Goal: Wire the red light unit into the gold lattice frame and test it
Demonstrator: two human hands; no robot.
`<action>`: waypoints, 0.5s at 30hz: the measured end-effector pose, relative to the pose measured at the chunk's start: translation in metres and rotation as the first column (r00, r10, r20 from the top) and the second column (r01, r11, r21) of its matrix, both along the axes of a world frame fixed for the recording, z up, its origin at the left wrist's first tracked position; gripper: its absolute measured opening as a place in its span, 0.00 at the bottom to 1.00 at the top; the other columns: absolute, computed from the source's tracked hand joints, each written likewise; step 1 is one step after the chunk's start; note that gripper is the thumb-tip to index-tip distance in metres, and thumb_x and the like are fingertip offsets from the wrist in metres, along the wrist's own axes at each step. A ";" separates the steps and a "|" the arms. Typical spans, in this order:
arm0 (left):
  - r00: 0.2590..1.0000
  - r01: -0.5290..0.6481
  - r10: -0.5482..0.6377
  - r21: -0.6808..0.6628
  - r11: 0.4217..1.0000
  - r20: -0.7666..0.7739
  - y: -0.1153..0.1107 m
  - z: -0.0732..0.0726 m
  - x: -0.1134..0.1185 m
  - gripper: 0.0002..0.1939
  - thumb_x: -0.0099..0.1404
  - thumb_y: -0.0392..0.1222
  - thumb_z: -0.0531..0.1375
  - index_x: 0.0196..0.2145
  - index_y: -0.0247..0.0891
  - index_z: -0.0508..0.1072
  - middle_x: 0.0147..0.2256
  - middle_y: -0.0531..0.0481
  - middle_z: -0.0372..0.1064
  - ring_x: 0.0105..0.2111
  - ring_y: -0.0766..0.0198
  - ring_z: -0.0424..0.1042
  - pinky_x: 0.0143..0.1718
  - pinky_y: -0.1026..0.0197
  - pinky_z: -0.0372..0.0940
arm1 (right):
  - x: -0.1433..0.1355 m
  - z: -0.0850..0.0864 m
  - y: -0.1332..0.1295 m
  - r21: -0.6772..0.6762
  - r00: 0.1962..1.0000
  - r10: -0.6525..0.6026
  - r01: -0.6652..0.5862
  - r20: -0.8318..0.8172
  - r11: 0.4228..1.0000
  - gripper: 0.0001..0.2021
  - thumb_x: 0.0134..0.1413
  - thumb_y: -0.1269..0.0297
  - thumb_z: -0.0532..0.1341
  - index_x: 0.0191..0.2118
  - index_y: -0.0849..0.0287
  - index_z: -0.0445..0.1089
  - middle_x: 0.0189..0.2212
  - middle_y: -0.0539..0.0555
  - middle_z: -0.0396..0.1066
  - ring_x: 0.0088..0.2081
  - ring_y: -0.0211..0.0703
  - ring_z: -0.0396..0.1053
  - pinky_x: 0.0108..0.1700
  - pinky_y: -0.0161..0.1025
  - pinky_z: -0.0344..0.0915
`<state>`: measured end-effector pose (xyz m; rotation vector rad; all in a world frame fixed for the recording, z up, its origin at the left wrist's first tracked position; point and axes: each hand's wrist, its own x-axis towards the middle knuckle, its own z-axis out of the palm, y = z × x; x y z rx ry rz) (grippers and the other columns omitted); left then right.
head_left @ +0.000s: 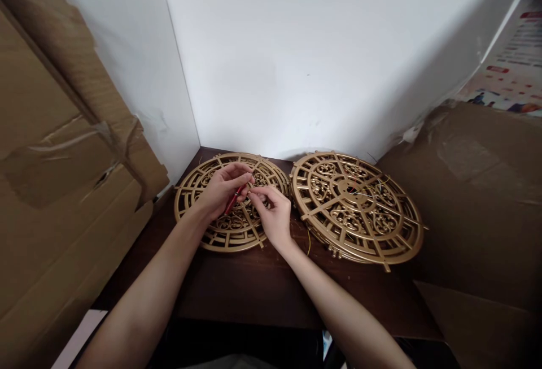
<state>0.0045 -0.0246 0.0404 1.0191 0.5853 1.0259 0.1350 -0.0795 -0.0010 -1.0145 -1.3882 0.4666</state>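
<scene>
**Forearms (163, 270) reach across a dark wooden bench (249, 287)**

Left hand (219, 189) grips a slim red tool (231, 204); right hand (276, 215) pinches, contents unclear, over a round gold openwork panel (231, 248) on the bench. Delicate joint fingertip work seems in hand; the next move needs steadiness.

Both hands (249, 202) nearly touching, fingers pinched.

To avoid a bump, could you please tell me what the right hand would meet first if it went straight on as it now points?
The right hand would probably meet the left hand first, though depth there is unclear.
</scene>
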 end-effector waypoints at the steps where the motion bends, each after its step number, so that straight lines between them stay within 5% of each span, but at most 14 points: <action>1: 1.000 0.003 -0.003 -0.010 1.000 0.005 0.000 0.000 0.000 0.14 0.51 0.36 0.70 0.34 0.34 0.71 0.26 0.51 0.70 0.19 0.73 0.64 0.16 0.71 0.59 | 0.000 0.000 0.000 -0.002 1.000 -0.007 0.007 0.014 1.000 0.04 0.57 0.68 0.61 0.35 0.58 0.74 0.30 0.51 0.72 0.30 0.37 0.67 0.35 0.35 0.66; 4: 0.999 -0.019 0.022 -0.054 0.998 0.044 0.003 -0.002 0.000 0.13 0.52 0.35 0.69 0.34 0.33 0.71 0.28 0.50 0.71 0.19 0.73 0.64 0.16 0.72 0.59 | 0.000 0.002 -0.002 0.036 0.995 -0.072 0.069 0.072 0.997 0.04 0.58 0.69 0.61 0.34 0.58 0.74 0.33 0.52 0.70 0.35 0.39 0.67 0.39 0.38 0.66; 9: 0.961 -0.203 0.242 -0.252 0.946 0.134 0.010 -0.002 0.001 0.05 0.58 0.28 0.62 0.32 0.31 0.69 0.25 0.49 0.68 0.18 0.74 0.63 0.15 0.75 0.57 | 0.000 0.007 -0.007 0.163 0.959 -0.204 0.173 0.197 0.971 0.03 0.56 0.67 0.63 0.34 0.55 0.76 0.40 0.56 0.67 0.44 0.44 0.66 0.46 0.44 0.66; 15: 0.896 -0.098 0.317 -0.557 0.825 0.312 0.012 0.009 -0.004 0.11 0.70 0.31 0.50 0.29 0.30 0.65 0.23 0.51 0.63 0.17 0.78 0.60 0.15 0.79 0.56 | -0.005 0.005 -0.012 0.165 0.965 0.091 -0.134 0.246 0.977 0.05 0.61 0.67 0.59 0.39 0.57 0.72 0.34 0.53 0.71 0.36 0.39 0.69 0.39 0.38 0.69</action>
